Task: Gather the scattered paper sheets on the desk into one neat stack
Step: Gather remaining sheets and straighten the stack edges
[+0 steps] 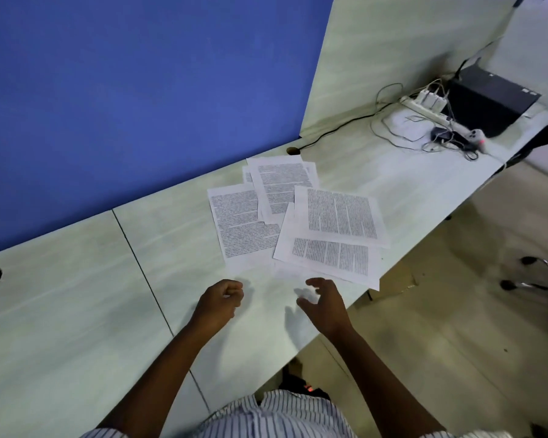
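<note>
White printed paper sheets [298, 222] are lying overlapped on the pale wood-grain bench [76, 311], just beyond the fingers. The left hand [219, 303] is holding its fingers curled and empty, while the right hand [325, 303] is spreading its fingers loosely, also empty. A careless rightward sweep is risking sliding the edge-most sheet off the bench.

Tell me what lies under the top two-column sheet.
Beneath the top two-column sheet lies a second two-column sheet, only its lower part showing. Anything else under there is hidden.
</note>
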Motion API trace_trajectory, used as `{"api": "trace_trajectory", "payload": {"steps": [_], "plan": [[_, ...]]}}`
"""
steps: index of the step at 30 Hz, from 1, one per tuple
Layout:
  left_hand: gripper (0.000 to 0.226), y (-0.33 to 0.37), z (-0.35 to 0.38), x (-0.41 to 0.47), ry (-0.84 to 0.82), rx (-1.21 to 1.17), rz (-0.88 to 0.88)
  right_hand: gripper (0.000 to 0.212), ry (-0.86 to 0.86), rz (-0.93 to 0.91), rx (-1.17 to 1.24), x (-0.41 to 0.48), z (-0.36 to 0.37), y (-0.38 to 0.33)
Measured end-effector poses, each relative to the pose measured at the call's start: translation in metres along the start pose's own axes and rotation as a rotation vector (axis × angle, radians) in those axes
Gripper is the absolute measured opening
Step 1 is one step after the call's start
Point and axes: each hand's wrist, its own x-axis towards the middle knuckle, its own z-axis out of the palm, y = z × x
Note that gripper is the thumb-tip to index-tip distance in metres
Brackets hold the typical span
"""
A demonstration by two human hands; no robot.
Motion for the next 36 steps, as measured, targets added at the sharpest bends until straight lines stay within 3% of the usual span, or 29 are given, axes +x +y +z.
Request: {"api": "trace_trajectory", "payload": {"steps": [4,7,10,13,16,18,21,24,29,33,36], "plan": [[0.024,0.022,0.02,0.025,0.055,0.132,-0.012,0.087,-0.057,-0.161,-0.409,0.068,-0.021,0.012],[0.029,0.045,0.049,0.042,0.064,0.234,-0.016,0.107,-0.111,-0.212,-0.525,0.121,-0.043,0.017],[0.034,0.056,0.082,0.055,0.039,0.313,-0.092,0.101,-0.1,-0.268,-0.513,0.173,-0.063,0.02],[0.025,0.063,0.111,0.058,-0.046,0.132,-0.302,0.095,-0.091,-0.299,-0.504,0.232,-0.084,0.018],[0.016,0.067,0.128,0.057,-0.231,0.106,-0.338,0.097,-0.159,-0.211,-0.556,0.278,-0.105,0.019],[0.016,0.075,0.136,0.062,-0.228,0.0,-0.399,0.097,-0.228,-0.138,-0.589,0.289,-0.109,0.026],[0.028,0.081,0.145,0.07,0.06,-0.227,-0.388,0.086,-0.181,-0.152,-0.637,0.272,-0.099,0.036],[0.03,0.09,0.146,0.082,0.207,-0.344,-0.363,0.077,-0.118,-0.196,-0.69,0.234,-0.084,0.036],[0.069,0.087,0.141,0.096,0.466,-0.244,-0.334,0.048,-0.177,-0.274,-0.67,0.188,-0.065,0.03],[0.064,0.087,0.144,0.091,0.61,-0.15,-0.391,0.037,-0.161,-0.258,-0.51,0.209,-0.085,0.023],[0.054,0.083,0.157,0.082,0.56,-0.105,-0.436,0.049,-0.023,-0.16,-0.458,0.245,-0.112,0.031]]}}
